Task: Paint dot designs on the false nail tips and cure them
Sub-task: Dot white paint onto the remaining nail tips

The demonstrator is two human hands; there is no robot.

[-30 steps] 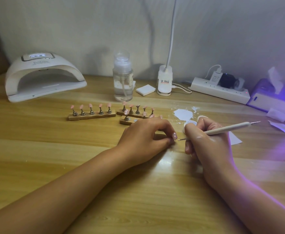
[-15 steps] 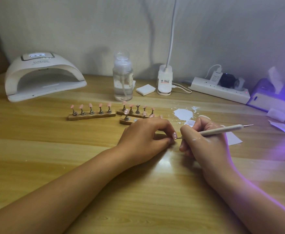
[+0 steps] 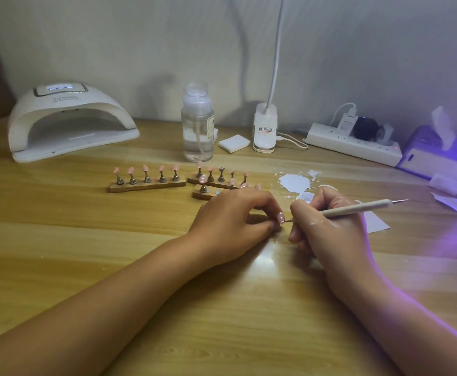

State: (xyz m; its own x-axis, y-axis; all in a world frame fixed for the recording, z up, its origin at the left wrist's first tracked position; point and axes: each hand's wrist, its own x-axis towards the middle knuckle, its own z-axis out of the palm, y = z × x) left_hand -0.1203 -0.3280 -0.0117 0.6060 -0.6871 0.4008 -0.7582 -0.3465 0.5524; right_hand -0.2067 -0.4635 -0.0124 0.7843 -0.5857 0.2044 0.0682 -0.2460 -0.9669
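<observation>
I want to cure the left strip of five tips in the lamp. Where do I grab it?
Probably the bare left end of the wooden strip, with a low grip from the left: the pink tips stand on pegs along its top, so coming from above risks touching them.

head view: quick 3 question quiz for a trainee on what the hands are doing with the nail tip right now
1. True or false: the left hand pinches a pink nail tip.
2. The right hand holds the dotting tool with its working end: A at the held nail tip; B dipped in paint; C pointing at the ceiling.
3. Fill in: the curing lamp stands at the far ___ side of the table.
Key: 1 true; 2 A; 3 left.
</observation>
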